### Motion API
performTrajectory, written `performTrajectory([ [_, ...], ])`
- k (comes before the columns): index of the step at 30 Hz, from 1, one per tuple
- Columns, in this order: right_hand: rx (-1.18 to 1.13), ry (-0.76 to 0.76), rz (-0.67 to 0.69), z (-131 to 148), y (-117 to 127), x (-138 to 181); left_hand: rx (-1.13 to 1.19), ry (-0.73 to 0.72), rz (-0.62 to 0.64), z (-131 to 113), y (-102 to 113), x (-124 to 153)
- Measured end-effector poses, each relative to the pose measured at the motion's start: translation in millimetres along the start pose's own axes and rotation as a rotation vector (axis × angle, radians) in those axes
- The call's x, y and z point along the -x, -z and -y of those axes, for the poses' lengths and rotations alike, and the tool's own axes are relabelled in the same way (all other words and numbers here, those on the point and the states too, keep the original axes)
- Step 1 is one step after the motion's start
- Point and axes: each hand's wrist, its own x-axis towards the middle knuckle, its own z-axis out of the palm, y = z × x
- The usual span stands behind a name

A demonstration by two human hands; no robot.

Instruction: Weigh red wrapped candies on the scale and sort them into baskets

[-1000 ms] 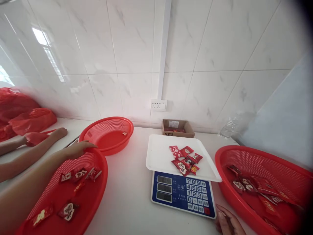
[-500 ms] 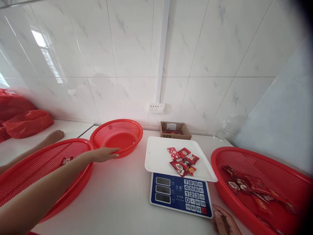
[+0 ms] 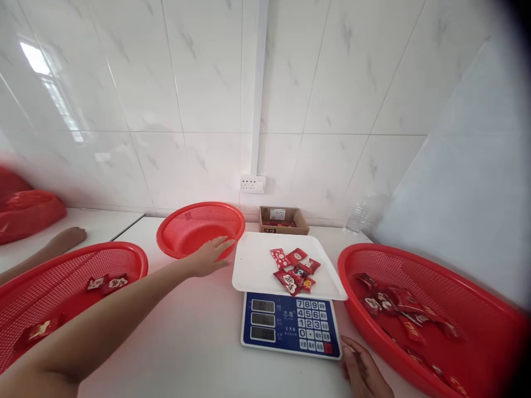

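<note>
My left hand (image 3: 209,257) reaches over the table with its fingers apart and nothing in it. It hovers at the near rim of the round red basket (image 3: 178,251), just left of the scale's white tray (image 3: 253,260). On that tray lie several red-wrapped candies (image 3: 290,271) in a loose cluster. My right hand (image 3: 365,370) is by the lower right corner of the blue digital scale (image 3: 286,351). Its fingers are curled together; whatever they hold, if anything, is hidden. The scale's display digits are too faint to read.
A large red basket (image 3: 415,260) with wrapped candies stands at right. Another red basket (image 3: 124,251) with a few packets is at left, under my forearm. Behind are a cardboard box (image 3: 286,226) and a clear plastic bottle (image 3: 357,216). Another person's hand (image 3: 70,239) rests at far left.
My left hand has moved right, away from the left basket towards the scale tray. The view has shifted to the right. The candies on the tray look unmoved.
</note>
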Motion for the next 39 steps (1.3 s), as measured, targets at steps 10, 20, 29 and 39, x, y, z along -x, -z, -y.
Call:
performTrajectory([
  [10,-0.032,0.024,-0.023,-3,-5,2,-0.055,-0.462,0.112,-128,-61,-74],
  [20,-0.07,0.11,-0.124,16,-11,15,-0.266,-0.499,-0.096,-151,-76,-107],
  [29,-0.048,0.09,-0.09,13,-10,14,-0.19,-0.334,-0.275,-127,-56,-96],
  [39,-0.037,0.093,-0.021,7,-5,7,-0.207,0.122,-0.427,9,28,-54],
])
